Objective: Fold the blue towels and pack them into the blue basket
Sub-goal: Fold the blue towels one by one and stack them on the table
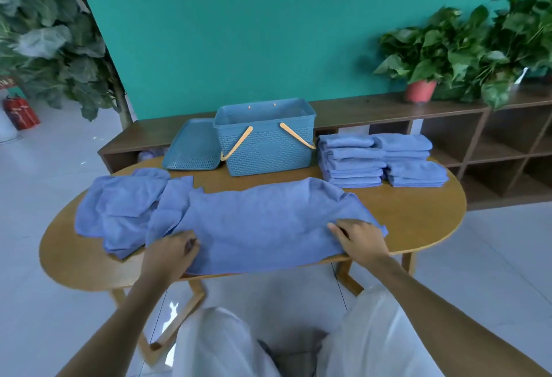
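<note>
- Two hands work one spread towel [257,227] at the near edge of the table [418,221]: the left hand [170,252] pinches its left end, the right hand [360,240] grips its right end.
- Several unfolded towels [119,206] lie heaped at the left, touching the spread one.
- Behind stands the basket [265,137] — handles down — with its lid [192,145] leaning beside it.
- Two folded stacks [382,160] sit to its right.

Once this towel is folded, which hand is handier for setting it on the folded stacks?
Probably the right hand: the folded stacks sit on its side of the table, the left hand by the unfolded pile.
</note>
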